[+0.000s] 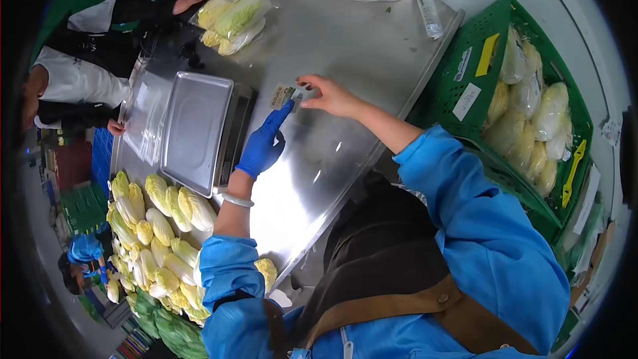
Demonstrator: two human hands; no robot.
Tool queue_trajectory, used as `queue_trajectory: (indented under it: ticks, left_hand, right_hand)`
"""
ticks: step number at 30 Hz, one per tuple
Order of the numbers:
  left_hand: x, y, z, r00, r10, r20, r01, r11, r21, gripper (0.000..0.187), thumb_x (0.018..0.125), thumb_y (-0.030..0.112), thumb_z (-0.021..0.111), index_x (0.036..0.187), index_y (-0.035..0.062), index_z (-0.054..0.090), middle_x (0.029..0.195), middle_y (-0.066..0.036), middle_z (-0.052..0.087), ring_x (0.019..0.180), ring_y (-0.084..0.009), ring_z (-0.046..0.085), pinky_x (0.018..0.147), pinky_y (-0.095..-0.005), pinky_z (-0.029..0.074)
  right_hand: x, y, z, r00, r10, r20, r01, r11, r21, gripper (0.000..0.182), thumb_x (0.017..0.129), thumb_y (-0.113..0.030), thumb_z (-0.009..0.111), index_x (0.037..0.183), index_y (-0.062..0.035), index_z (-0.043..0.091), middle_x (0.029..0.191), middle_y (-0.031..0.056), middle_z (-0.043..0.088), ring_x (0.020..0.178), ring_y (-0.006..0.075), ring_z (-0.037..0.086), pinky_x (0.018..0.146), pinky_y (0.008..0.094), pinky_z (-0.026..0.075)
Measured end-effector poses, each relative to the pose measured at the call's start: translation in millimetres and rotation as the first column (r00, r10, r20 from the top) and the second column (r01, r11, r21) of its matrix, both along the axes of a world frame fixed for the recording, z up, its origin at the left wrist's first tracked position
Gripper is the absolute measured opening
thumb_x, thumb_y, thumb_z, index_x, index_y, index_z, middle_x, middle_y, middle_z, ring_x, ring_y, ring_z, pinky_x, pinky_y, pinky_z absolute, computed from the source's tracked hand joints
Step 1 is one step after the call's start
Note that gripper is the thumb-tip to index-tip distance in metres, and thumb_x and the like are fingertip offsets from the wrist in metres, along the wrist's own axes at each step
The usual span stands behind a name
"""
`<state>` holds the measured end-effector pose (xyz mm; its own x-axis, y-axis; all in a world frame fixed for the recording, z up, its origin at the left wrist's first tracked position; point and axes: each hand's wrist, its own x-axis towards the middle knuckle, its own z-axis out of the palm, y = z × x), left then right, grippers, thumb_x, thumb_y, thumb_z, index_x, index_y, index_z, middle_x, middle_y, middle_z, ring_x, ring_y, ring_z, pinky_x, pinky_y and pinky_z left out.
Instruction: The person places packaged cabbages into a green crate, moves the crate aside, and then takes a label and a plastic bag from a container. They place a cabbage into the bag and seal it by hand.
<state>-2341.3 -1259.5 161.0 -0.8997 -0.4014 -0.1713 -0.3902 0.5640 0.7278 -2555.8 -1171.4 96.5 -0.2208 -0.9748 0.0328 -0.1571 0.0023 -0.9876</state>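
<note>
My left hand (pixel 262 144), in a blue glove, reaches over the steel table (pixel 359 40) with its index finger stretched out to a small printed label (pixel 282 96). The fingertip overlaps the label's edge in this view. My bare right hand (pixel 330 96) is just to the right, its thumb and fingers apart and curved towards the label and the gloved fingertip. Left of my hands stands a weighing scale with a metal tray (pixel 197 126), its pan bare. Bagged Chinese cabbages (pixel 236 16) lie farther up the table.
Unbagged Chinese cabbages (pixel 159 226) are heaped at lower left. A stack of clear plastic bags (pixel 147 116) lies beyond the scale, near another person's hand (pixel 116 127). At right, a green crate (pixel 465 70) holds bagged cabbages; a clear bottle (pixel 428 12) lies by the table edge.
</note>
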Motion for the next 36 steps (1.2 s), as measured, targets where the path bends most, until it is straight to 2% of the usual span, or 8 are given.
queue_trajectory:
  ticks: [4,5,11,14,15,21,29,36]
  left_hand:
    - [8,-2,1,0.998,0.017,0.060,-0.016,1.000,-0.009,0.074,0.078,-0.009,0.046,0.144,0.0227,0.034,0.139,-0.012,0.045,0.120,-0.0348,0.050,0.090,-0.0380,0.048]
    - [14,-6,-9,0.997,-0.036,-0.066,0.034,0.999,-0.023,0.073,0.076,-0.011,0.048,0.143,0.0173,0.039,0.140,-0.013,0.046,0.120,-0.0285,0.051,0.085,-0.0291,0.047]
    - [15,-18,-14,0.986,0.055,-0.158,-0.060,0.998,-0.028,0.080,0.069,-0.020,0.041,0.138,0.0186,0.045,0.143,-0.009,0.042,0.131,-0.0282,0.042,0.101,-0.0354,0.042]
    - [40,-44,-32,0.958,0.171,-0.231,-0.207,0.968,-0.140,0.079,0.065,-0.022,0.040,0.134,0.0156,0.050,0.144,-0.010,0.041,0.133,-0.0287,0.038,0.106,-0.0354,0.038]
    - [50,-55,-38,0.944,0.217,-0.248,-0.250,0.962,-0.110,0.078,0.064,-0.022,0.040,0.132,0.0145,0.052,0.144,-0.010,0.040,0.134,-0.0291,0.037,0.107,-0.0358,0.037]
    - [74,-56,-57,0.945,0.291,-0.148,-0.318,0.922,-0.222,0.077,0.068,-0.017,0.045,0.138,0.0153,0.044,0.144,-0.009,0.040,0.131,-0.0312,0.039,0.106,-0.0368,0.037]
    - [80,-52,-72,0.916,0.379,-0.129,-0.398,0.899,-0.184,0.078,0.070,-0.014,0.046,0.140,0.0222,0.040,0.142,-0.011,0.041,0.122,-0.0354,0.047,0.099,-0.0411,0.043]
    - [82,-48,-78,0.875,0.473,-0.104,-0.484,0.853,-0.196,0.077,0.071,-0.012,0.047,0.139,0.0234,0.041,0.139,-0.012,0.045,0.116,-0.0370,0.051,0.093,-0.0426,0.046]
  right_hand:
    - [6,-13,-12,1.000,0.006,0.027,-0.009,0.992,0.124,0.022,0.079,-0.017,0.072,0.092,-0.0016,0.065,0.077,0.0082,0.067,0.072,0.0198,0.062,0.071,0.0309,0.048]
    - [9,-14,-13,0.999,-0.036,-0.036,0.042,0.984,0.175,0.021,0.078,-0.017,0.072,0.091,-0.0021,0.066,0.077,0.0089,0.066,0.071,0.0202,0.062,0.069,0.0314,0.048]
    - [11,-21,-11,0.887,-0.243,-0.394,0.340,0.920,0.197,0.018,0.077,-0.016,0.072,0.087,-0.0022,0.066,0.075,0.0119,0.066,0.066,0.0195,0.060,0.064,0.0324,0.047]
    - [-21,-5,-31,0.889,-0.399,-0.225,0.443,0.875,0.195,0.018,0.078,-0.014,0.071,0.087,0.0007,0.065,0.076,0.0102,0.067,0.065,0.0159,0.060,0.062,0.0294,0.046]
    - [-21,3,-18,0.922,-0.387,0.001,0.380,0.906,0.185,0.017,0.080,-0.014,0.071,0.086,0.0012,0.065,0.074,0.0060,0.066,0.063,0.0107,0.057,0.057,0.0258,0.044]
    - [48,51,25,0.956,0.202,0.215,-0.286,0.814,0.506,0.023,0.078,-0.021,0.075,0.085,-0.0010,0.066,0.070,0.0026,0.063,0.061,0.0079,0.054,0.054,0.0251,0.041]
    - [124,50,-24,0.910,0.370,-0.185,-0.205,0.792,0.575,0.032,0.071,-0.034,0.077,0.081,-0.0044,0.069,0.072,0.0113,0.066,0.065,0.0235,0.064,0.060,0.0354,0.048]
    - [158,55,-27,0.916,0.309,-0.254,-0.088,0.776,0.625,0.030,0.073,-0.033,0.075,0.081,-0.0045,0.070,0.073,0.0124,0.067,0.065,0.0268,0.064,0.060,0.0356,0.049]
